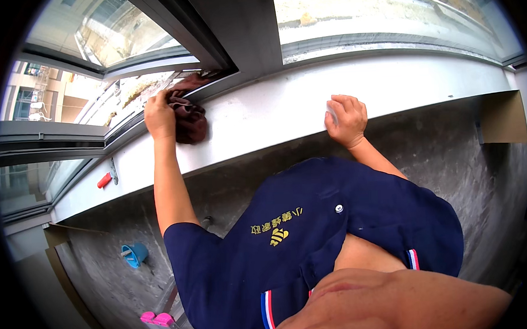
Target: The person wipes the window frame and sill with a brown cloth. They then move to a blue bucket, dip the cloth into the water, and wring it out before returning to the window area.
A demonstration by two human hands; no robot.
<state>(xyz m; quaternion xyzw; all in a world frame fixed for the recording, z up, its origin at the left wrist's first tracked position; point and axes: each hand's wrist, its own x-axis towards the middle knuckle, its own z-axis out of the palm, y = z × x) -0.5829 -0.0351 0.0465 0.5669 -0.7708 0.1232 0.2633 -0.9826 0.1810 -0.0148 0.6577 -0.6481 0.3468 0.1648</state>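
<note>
My left hand (160, 116) grips a dark maroon cloth (190, 121) at the lower frame of the open window. Part of the cloth lies over the window frame (216, 83) and the rest hangs bunched on the white sill (261, 107). Over the front part of the sill, further right, is my right hand (348, 120), its fingers loosely curled; nothing shows in it except a pale patch by the palm that I cannot make out. A scraper with a red handle (104, 180) lies on the sill at the left.
An open window sash (109, 67) stands at the upper left. Below the sill, a blue bucket (136, 254) is on the grey concrete floor. Pink caps (158, 319) top a metal ladder-like frame at the bottom left. A brown cardboard panel (503, 118) stands at the right.
</note>
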